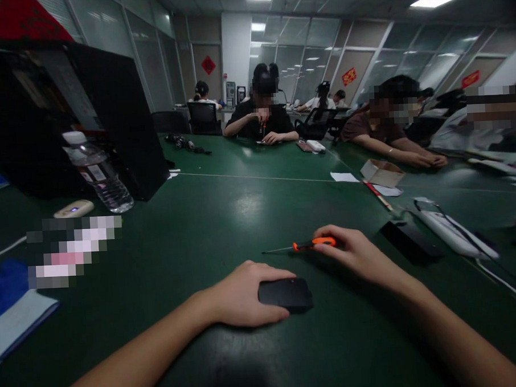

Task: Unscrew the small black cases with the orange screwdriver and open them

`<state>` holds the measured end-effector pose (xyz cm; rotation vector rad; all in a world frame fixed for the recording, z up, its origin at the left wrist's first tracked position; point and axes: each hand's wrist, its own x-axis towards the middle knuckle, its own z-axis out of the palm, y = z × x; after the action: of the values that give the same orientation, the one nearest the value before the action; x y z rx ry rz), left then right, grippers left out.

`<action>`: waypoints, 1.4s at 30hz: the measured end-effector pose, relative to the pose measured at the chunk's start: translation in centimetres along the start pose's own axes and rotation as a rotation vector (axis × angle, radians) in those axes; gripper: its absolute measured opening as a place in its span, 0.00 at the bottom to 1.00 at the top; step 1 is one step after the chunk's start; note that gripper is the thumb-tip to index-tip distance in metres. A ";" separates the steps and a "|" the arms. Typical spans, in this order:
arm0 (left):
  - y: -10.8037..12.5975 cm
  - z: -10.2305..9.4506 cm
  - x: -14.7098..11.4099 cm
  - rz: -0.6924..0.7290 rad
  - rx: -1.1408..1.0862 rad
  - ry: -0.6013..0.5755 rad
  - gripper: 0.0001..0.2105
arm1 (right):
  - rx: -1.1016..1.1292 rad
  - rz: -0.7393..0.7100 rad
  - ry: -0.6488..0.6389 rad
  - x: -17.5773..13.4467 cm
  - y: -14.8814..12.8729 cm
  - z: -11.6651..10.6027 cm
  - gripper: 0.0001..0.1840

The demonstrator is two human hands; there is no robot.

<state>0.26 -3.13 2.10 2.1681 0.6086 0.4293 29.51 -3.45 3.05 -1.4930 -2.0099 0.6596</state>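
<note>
A flat black rectangular case [287, 295] with a tiny reddish dot near its far edge lies on the green table [192, 242]. My left hand [247, 294] grips it from the left, thumb along the near side and fingers along the far side. Just beyond and to the right, my right hand [346, 246] is closed on the orange-and-black handle of a screwdriver [303, 246]. Its thin metal shaft points left, low over the table, apart from the case. Whether the shaft tip touches the table I cannot tell.
At the left are a water bottle [101, 172], a small beige device [74, 209] and a large black box [113, 108]. A black block [410, 241], a white power strip [454, 228] and an open cardboard box [382, 172] lie right. Across the table sits a person [260, 110] holding a screwdriver.
</note>
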 end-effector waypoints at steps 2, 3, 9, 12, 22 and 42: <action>-0.4 -0.2 0.1 -0.015 -0.030 0.019 0.27 | 0.173 -0.027 0.222 0.0 -0.6 -0.2 0.18; -0.6 -0.2 0.2 -0.024 -0.040 0.030 0.26 | 0.249 -0.059 0.341 0.0 -1.1 -0.2 0.17; -1.4 -0.1 1.5 -0.014 -0.004 0.083 0.24 | 0.026 -0.357 0.771 0.8 -5.2 1.2 0.15; -1.5 0.1 2.1 0.027 -0.009 0.085 0.24 | -0.106 -0.445 0.865 1.4 -6.2 2.7 0.15; -1.5 0.2 1.9 0.005 -0.026 0.089 0.24 | 0.056 -0.596 0.944 0.8 -5.4 4.3 0.12; -2.1 0.1 2.1 0.057 0.025 0.069 0.25 | 0.192 -0.442 0.652 0.3 -6.2 5.0 0.36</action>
<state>1.42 -0.90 0.57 2.2059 0.5940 0.5320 21.71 -5.10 3.63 -0.9338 -1.6197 0.1407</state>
